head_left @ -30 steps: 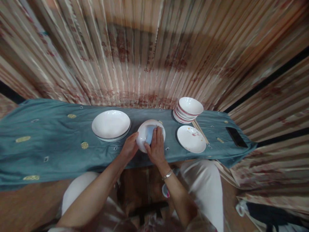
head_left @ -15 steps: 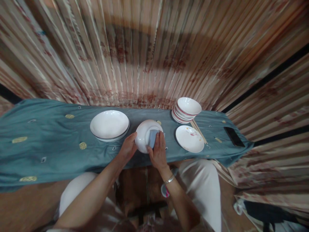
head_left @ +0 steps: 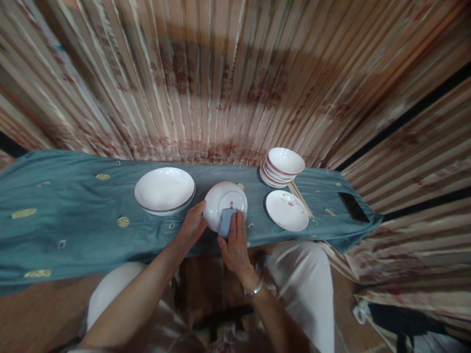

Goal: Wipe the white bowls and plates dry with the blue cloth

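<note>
A white plate (head_left: 215,203) is tilted up over the table's front part, its underside with a foot ring and a small red mark facing me. My left hand (head_left: 194,223) grips its left edge. Under the fingers of my right hand (head_left: 236,245) a blue-grey cloth (head_left: 226,221) is pressed against the lower part of the underside. To the left lie large white dishes (head_left: 165,189), stacked. On the right is a small white plate (head_left: 287,211) with a floral print, and behind it a stack of white bowls (head_left: 283,165) with red rims.
A teal patterned cloth (head_left: 84,215) covers the long narrow table. Chopsticks (head_left: 301,200) lie beside the bowls, and a black phone (head_left: 353,207) is near the right end. A pleated curtain (head_left: 206,88) hangs right behind the table.
My right hand has slid the cloth down and slightly left over the plate's underside, uncovering the red mark. My left hand keeps its hold on the edge.
</note>
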{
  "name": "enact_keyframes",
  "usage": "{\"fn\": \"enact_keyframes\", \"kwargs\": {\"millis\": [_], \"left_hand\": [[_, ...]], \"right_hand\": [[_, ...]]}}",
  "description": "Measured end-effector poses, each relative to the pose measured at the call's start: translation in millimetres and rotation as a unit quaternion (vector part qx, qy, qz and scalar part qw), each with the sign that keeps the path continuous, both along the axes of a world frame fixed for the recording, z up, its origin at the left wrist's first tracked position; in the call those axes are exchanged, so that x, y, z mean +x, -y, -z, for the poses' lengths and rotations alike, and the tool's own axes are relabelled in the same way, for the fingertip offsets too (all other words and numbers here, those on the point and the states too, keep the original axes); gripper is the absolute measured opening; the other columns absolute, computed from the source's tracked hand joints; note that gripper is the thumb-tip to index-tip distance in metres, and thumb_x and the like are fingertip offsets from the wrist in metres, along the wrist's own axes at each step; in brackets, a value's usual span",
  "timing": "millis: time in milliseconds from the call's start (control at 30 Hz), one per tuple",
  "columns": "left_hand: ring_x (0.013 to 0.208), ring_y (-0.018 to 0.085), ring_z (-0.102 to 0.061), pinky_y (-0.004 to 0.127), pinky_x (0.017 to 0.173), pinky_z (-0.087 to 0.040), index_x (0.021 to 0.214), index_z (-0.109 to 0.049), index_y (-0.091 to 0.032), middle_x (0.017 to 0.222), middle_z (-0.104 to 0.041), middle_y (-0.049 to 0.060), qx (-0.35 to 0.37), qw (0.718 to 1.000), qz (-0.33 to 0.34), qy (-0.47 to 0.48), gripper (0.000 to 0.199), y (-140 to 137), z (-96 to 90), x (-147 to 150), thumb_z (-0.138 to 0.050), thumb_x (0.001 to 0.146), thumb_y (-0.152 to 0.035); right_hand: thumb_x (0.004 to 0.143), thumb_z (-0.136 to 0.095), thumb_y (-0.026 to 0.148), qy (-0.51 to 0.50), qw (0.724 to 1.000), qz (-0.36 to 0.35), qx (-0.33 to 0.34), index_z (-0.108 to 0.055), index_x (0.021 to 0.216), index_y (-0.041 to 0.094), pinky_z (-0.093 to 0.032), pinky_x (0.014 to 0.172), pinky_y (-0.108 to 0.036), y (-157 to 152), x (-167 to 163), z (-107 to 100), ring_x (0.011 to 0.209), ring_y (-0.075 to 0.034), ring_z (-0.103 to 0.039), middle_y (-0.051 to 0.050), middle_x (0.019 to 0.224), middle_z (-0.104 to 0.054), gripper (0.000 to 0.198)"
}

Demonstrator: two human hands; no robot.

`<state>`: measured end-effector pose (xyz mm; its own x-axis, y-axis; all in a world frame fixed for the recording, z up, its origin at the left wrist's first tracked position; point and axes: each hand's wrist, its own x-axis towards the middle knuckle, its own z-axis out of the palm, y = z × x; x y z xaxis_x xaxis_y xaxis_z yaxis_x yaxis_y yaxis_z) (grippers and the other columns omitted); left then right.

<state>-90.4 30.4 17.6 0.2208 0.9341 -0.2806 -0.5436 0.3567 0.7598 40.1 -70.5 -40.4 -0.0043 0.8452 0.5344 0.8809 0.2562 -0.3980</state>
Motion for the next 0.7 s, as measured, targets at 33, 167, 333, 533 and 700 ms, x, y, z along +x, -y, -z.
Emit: {"fn": "enact_keyframes", "kwargs": {"millis": [33, 167, 333, 533, 700], "left_hand": [[0.077, 0.022, -0.064, 0.030, 0.070, -0.049, 0.080, -0.072, -0.014, 0.075, -0.072, 0.005, 0.001, 1.000, -0.001, -0.001, 0.029, -0.2, 0.3, -0.1, -0.081, 0.071, -0.040], [0.070, 0.018, -0.060, 0.028, 0.067, -0.048, 0.076, -0.071, -0.016, 0.073, -0.071, 0.003, 0.009, 1.000, -0.006, 0.003, 0.027, -1.4, 2.6, 0.1, -0.083, 0.070, -0.040], [0.070, 0.017, -0.059, 0.027, 0.067, -0.048, 0.074, -0.071, -0.017, 0.068, -0.069, 0.002, 0.022, 1.000, -0.022, 0.000, 0.024, -4.4, 6.1, 1.8, -0.082, 0.069, -0.037], [0.069, 0.016, -0.058, 0.026, 0.069, -0.047, 0.071, -0.070, -0.016, 0.068, -0.068, 0.000, 0.015, 0.999, -0.049, -0.014, 0.021, -5.9, 5.5, 3.3, -0.083, 0.067, -0.033], [0.065, 0.012, -0.054, 0.024, 0.069, -0.046, 0.067, -0.069, -0.015, 0.067, -0.067, -0.002, 0.003, 0.996, -0.081, -0.029, 0.022, -5.0, 2.5, 4.3, -0.085, 0.063, -0.029]], "right_hand": [[0.102, -0.040, 0.039, -0.001, 1.000, -0.003, -0.005, 0.000, 0.160, 0.009, -0.032, 0.116, -0.064, 2.8, -2.2, 0.0, 0.156, -0.035, -0.007, -0.026, 0.165, -0.014, 0.077], [0.102, -0.039, 0.042, -0.005, 1.000, -0.018, -0.015, -0.001, 0.160, 0.009, -0.032, 0.117, -0.062, 11.5, -10.7, -1.6, 0.156, -0.035, -0.009, -0.025, 0.166, -0.012, 0.077], [0.103, -0.035, 0.046, -0.002, 0.999, -0.040, -0.016, -0.003, 0.160, 0.007, -0.032, 0.118, -0.060, 14.8, -18.1, -5.8, 0.156, -0.035, -0.009, -0.025, 0.166, -0.014, 0.077], [0.102, -0.036, 0.052, 0.032, 0.997, -0.065, -0.007, -0.005, 0.160, 0.008, -0.031, 0.118, -0.062, 7.5, -25.1, -8.8, 0.155, -0.036, -0.009, -0.025, 0.165, -0.016, 0.079], [0.101, -0.042, 0.048, 0.049, 0.996, -0.076, 0.006, -0.015, 0.159, 0.008, -0.030, 0.120, -0.060, -11.0, -27.2, -19.0, 0.156, -0.035, -0.007, -0.024, 0.165, -0.018, 0.076]]}}
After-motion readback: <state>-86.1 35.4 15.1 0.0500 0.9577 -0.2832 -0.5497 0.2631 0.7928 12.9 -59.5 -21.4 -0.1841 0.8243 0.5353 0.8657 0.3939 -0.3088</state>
